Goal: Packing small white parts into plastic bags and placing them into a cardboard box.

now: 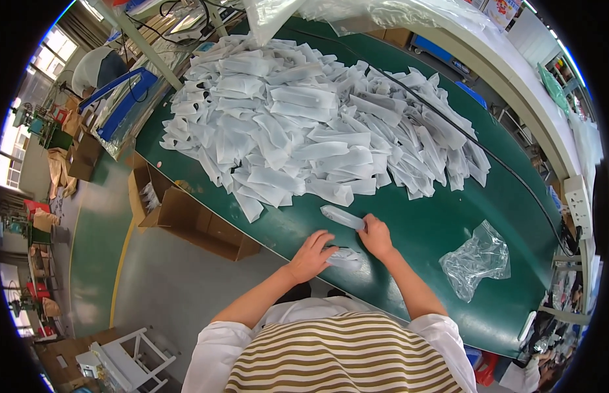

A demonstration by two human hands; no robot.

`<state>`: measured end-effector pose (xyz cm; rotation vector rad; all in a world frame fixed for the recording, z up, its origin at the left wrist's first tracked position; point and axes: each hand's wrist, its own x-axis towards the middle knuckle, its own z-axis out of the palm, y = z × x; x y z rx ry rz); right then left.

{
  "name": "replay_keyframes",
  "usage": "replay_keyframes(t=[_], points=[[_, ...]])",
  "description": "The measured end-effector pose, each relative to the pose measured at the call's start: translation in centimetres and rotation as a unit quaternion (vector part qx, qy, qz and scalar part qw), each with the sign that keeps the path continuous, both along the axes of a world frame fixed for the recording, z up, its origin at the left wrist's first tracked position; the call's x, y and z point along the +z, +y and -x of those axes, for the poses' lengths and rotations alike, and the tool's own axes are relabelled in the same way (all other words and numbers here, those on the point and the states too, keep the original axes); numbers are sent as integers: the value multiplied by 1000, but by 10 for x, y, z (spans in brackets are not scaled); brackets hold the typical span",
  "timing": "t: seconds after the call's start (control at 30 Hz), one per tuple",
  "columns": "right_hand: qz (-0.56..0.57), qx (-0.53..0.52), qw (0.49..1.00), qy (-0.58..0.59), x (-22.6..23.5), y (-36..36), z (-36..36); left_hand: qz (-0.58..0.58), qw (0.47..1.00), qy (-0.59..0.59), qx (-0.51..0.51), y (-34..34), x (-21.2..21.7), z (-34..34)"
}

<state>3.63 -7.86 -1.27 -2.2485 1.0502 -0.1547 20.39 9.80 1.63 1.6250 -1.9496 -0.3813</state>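
Note:
My right hand (376, 237) pinches one end of a slim, frosted white pouch (342, 217), which points away to the upper left over the green table. My left hand (309, 257) is close to the table's near edge, its fingers half bent and thumb apart. By that thumb lies a small, shiny, pale plastic packet (344, 257); whether the thumb touches it I cannot tell. Beyond both hands spreads a large heap of similar frosted pouches (304, 101), some with small dark spots showing through.
A crumpled clear plastic bag (476, 261) lies right of my right hand. A black cable (474, 141) crosses above the heap's right side. Open cardboard boxes (196, 226) stand below the table's left edge. A white power strip (578, 204) hangs on the right-hand frame.

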Motion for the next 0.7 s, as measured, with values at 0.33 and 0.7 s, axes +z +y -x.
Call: replay_keyframes(t=[0.33,0.7], points=[[-7,49,995,-90,55,18,-9,-9,998,-42,-48,-12,-13,-17],[22,-39,983,-180,5,0,-37,-29,999,40,-3,-5,-1,-10]])
